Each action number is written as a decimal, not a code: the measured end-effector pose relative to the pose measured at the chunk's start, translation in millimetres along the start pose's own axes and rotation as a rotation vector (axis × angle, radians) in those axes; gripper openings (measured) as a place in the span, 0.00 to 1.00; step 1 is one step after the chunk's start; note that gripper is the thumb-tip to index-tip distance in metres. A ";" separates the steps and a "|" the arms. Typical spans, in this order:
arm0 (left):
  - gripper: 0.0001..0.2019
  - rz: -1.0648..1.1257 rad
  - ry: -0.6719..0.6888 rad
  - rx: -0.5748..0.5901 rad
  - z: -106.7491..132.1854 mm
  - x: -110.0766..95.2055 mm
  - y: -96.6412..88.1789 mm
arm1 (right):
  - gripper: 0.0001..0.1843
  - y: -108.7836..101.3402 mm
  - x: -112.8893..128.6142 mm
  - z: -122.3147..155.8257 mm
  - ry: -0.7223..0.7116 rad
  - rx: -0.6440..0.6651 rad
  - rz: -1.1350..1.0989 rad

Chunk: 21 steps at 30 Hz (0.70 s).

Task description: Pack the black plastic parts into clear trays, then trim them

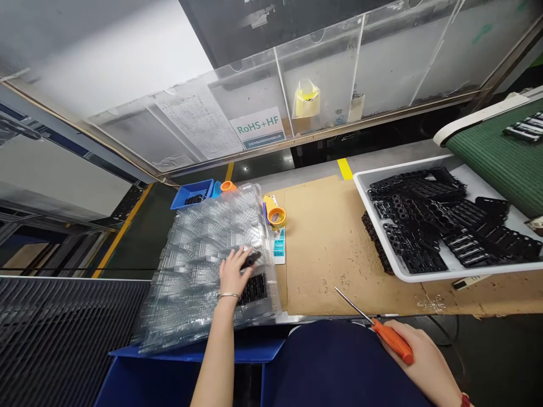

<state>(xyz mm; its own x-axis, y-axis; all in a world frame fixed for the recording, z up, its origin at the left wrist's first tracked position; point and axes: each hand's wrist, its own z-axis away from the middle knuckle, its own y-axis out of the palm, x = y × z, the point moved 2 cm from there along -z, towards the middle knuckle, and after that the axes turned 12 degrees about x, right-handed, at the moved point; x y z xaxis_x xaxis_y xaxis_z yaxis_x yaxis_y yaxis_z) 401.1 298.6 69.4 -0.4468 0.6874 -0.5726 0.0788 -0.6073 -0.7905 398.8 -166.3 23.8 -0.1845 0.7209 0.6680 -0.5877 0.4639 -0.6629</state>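
Observation:
My left hand [231, 276] rests over a clear plastic blister tray [199, 254] with its fingers spread. A small black plastic part [252, 259] lies at its fingertips, between forefinger and thumb. More black ribbed parts [254, 288] sit in the tray pocket just below that hand. My right hand [418, 353] is wrapped around the orange handle of a screwdriver [392, 341], by the table's front edge. The screwdriver's metal shaft points up and left over the cardboard, touching no part.
At right, a white bin [407, 278] holds a heap of black parts, beside a green conveyor belt [492, 152]. Brown cardboard [318, 243] covers the table. An orange tape dispenser [276, 216] and a small blue bin [180, 198] stand near the tray. Blue crates [139, 373] are below.

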 end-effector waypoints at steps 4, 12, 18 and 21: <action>0.41 -0.131 -0.100 0.151 -6.4 16.2 25.7 | 0.16 1.7 3.2 4.3 -0.005 -0.032 -0.006; 0.34 -0.172 -0.237 0.089 -16.9 7.5 33.7 | 0.14 -3.2 3.2 16.6 0.087 -0.106 0.000; 0.33 0.086 0.069 0.104 -40.6 -73.8 107.0 | 0.13 -12.5 -4.1 38.6 0.189 -0.180 -0.028; 0.27 0.278 0.192 0.233 -64.0 -144.2 183.0 | 0.13 -15.8 -9.8 56.6 0.243 -0.243 -0.045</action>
<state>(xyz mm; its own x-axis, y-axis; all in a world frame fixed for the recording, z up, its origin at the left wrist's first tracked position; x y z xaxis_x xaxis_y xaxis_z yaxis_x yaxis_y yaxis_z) 537.0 113.7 -6.6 -0.2608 0.5328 -0.8050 -0.0408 -0.8392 -0.5423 365.3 -209.8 46.8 0.0478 0.7850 0.6176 -0.3808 0.5860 -0.7153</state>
